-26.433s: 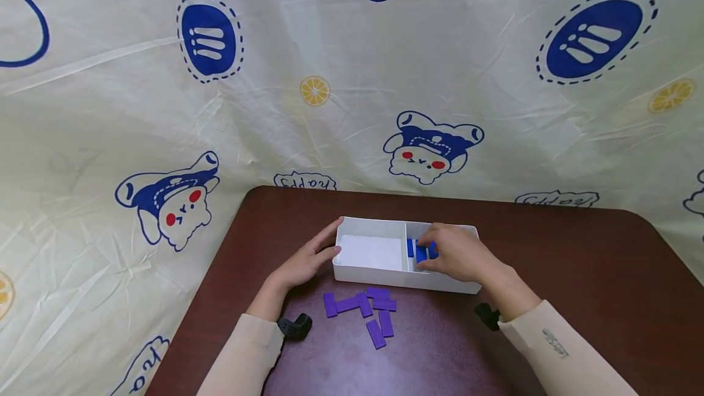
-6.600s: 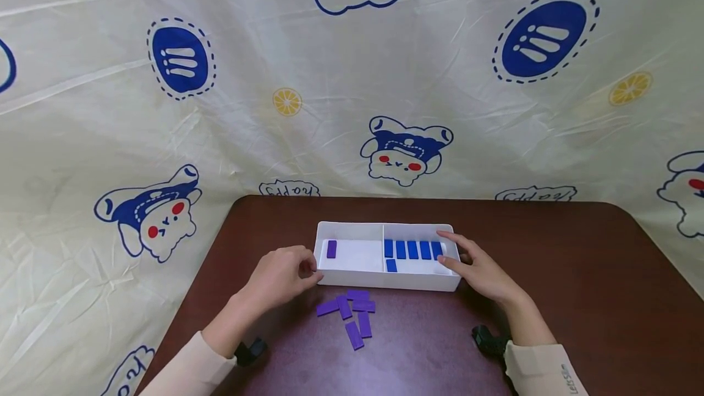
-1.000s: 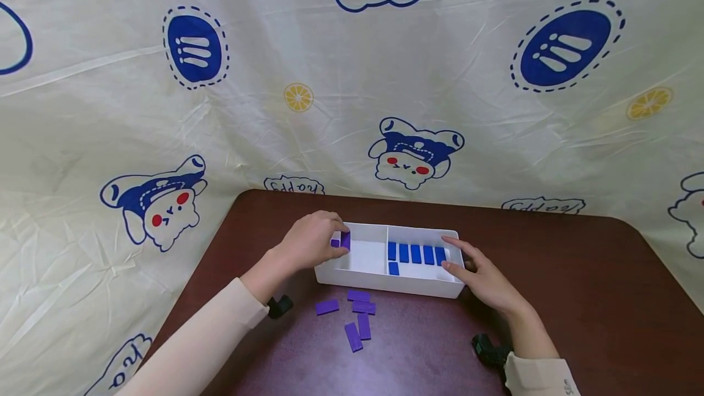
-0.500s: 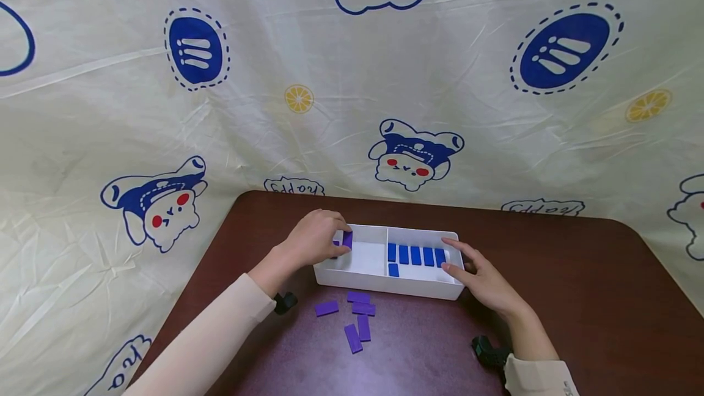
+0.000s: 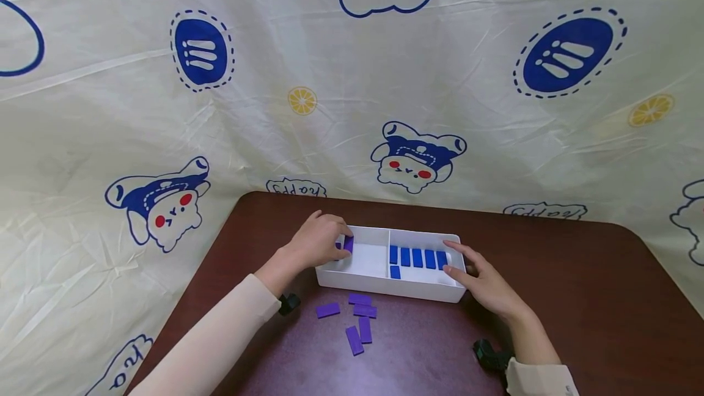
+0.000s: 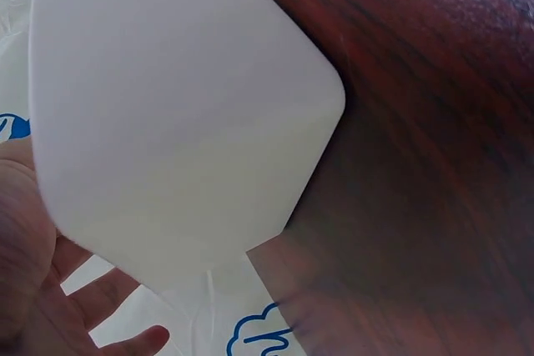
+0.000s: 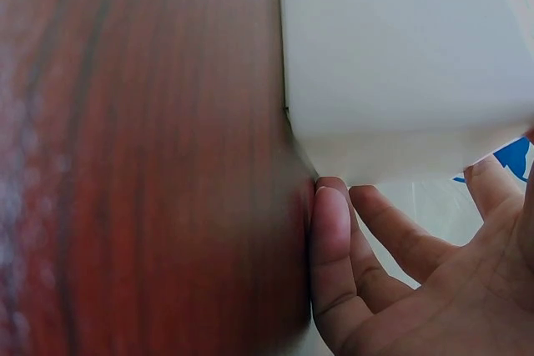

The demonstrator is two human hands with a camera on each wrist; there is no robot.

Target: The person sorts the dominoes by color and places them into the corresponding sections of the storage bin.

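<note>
Left hand (image 5: 321, 239) pinching a tile (image 5: 349, 244) inside the box (image 5: 390, 286), in its left compartment.
The tile is purple and oblong (partly covered by fingertips); the right hand (image 5: 486, 277) spreads its fingers at the box's right end, the right wrist view alone showing some low beside the end wall.

A sheeted-off corner, home or studio I can't tell: a brown wood-grain table (image 5: 555, 280) before a cream cartoon-printed sheet (image 5: 352, 78).
</note>
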